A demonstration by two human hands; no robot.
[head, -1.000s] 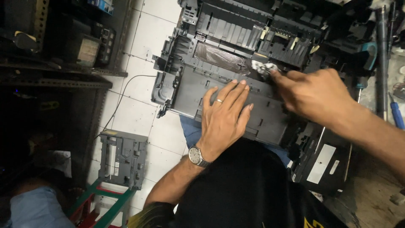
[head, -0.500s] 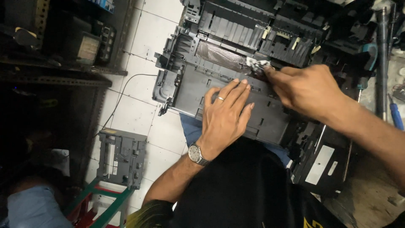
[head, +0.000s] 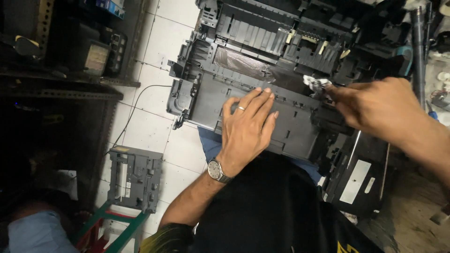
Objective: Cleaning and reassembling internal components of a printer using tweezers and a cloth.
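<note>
Pinching a small whitish wad of cloth (head: 315,83) between thumb and fingertips, the right hand (head: 375,107) presses it against the dark inner strip of an opened printer chassis (head: 262,70), near that strip's right end. The left hand (head: 247,125) lies flat and open, fingers spread, palm down on the grey plastic panel (head: 290,136) of the same chassis; its grip closes on nothing. A ring sits on one finger and a wristwatch (head: 216,170) circles the wrist. The chassis rests partly across the person's lap and partly over a white tiled floor (head: 154,122). Farther left, a separate grey plastic part (head: 134,178) sits on a green-and-red stool (head: 112,222), beside dark metal shelving (head: 61,89).
</note>
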